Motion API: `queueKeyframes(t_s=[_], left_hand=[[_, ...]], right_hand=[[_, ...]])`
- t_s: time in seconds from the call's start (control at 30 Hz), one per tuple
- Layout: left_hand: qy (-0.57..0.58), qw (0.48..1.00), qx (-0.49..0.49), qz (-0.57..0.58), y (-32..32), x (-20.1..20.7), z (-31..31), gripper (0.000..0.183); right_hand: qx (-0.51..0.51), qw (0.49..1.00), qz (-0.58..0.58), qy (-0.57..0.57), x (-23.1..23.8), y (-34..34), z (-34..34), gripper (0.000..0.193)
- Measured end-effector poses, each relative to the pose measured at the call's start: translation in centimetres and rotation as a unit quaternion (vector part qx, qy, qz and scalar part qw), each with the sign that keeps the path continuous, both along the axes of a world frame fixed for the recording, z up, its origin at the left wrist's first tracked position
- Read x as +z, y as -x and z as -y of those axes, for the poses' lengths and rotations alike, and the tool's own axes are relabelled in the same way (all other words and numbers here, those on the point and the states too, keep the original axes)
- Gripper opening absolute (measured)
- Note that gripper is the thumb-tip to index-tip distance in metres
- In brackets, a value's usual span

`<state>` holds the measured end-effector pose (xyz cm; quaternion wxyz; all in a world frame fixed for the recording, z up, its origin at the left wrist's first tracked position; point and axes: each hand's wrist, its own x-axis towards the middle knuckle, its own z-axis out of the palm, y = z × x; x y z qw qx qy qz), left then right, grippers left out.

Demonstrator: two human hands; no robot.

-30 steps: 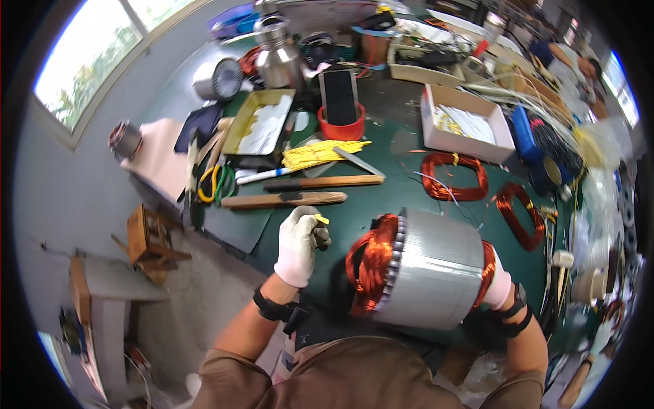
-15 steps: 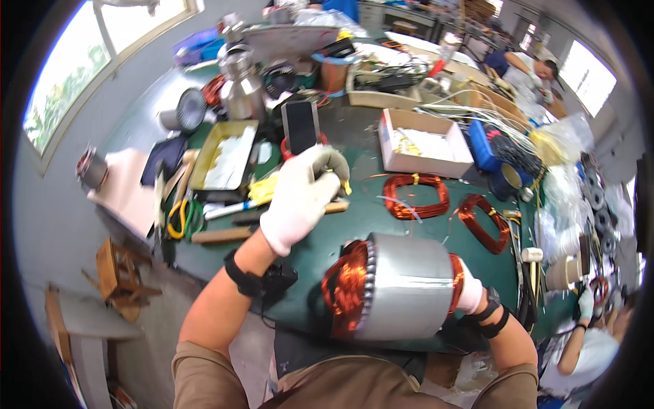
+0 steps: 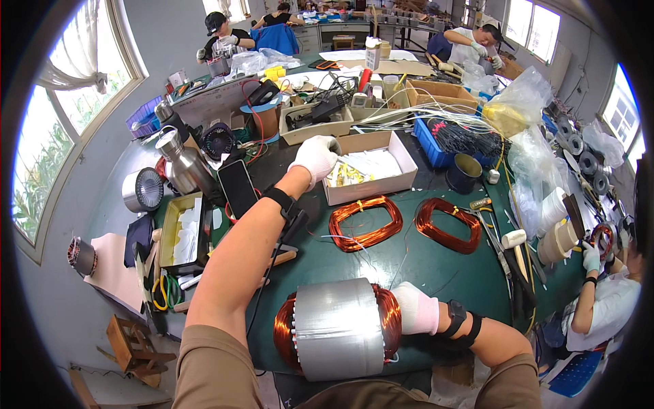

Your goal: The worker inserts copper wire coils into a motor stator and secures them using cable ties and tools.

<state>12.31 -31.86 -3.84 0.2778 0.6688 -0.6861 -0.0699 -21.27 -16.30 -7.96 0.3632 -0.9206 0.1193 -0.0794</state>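
Observation:
A silver stator (image 3: pixel 338 330) lies on its side at the table's near edge, with copper windings bulging from both ends. My right hand (image 3: pixel 416 309), in a white glove, grips its right end by the copper winding; the fingertips are partly hidden. My left hand (image 3: pixel 315 161), gloved too, is stretched far forward at the left wall of an open cardboard box (image 3: pixel 371 187). White slips and small yellow pieces (image 3: pixel 349 172) lie in that box. The left fingers bend away from view, so what they hold is hidden. Two copper wire coils, one left (image 3: pixel 366 223) and one right (image 3: pixel 447 225), lie behind the stator.
A phone (image 3: pixel 238 189) leans left of my arm, near a steel flask (image 3: pixel 184 163) and a yellow tray (image 3: pixel 182 232). On the right are a mallet (image 3: pixel 516 240), pliers (image 3: pixel 496 238) and a blue bin (image 3: pixel 436 146). A co-worker (image 3: pixel 599 307) sits at right; others work farther back.
My left hand has moved forward and right, from over the tools to the cardboard box. The stator has shifted left and nearer, with my right hand still at its end. The view has tilted up.

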Motion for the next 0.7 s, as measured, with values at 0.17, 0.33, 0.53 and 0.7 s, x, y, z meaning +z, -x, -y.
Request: queueKeyframes(t_s=[0.17,0.33,0.53,0.7], left_hand=[[-0.010,0.999,0.014,-0.044,0.0,-0.7,0.3,0.023],[0.001,0.989,-0.019,-0.145,-1.5,0.2,-6.3,0.023],[-0.148,0.951,-0.036,-0.269,-2.0,2.4,-25.1,0.020],[-0.152,0.959,-0.039,-0.235,3.0,0.2,-36.3,0.038]], right_hand=[[0.008,1.000,0.002,-0.003,0.4,0.2,-0.3,0.020],[0.001,0.999,-0.032,-0.008,-0.1,0.1,-0.6,0.022],[0.018,1.000,0.000,0.016,-1.5,0.7,0.5,0.034],[-0.001,0.984,0.043,-0.175,1.5,-1.5,-0.7,0.049]])
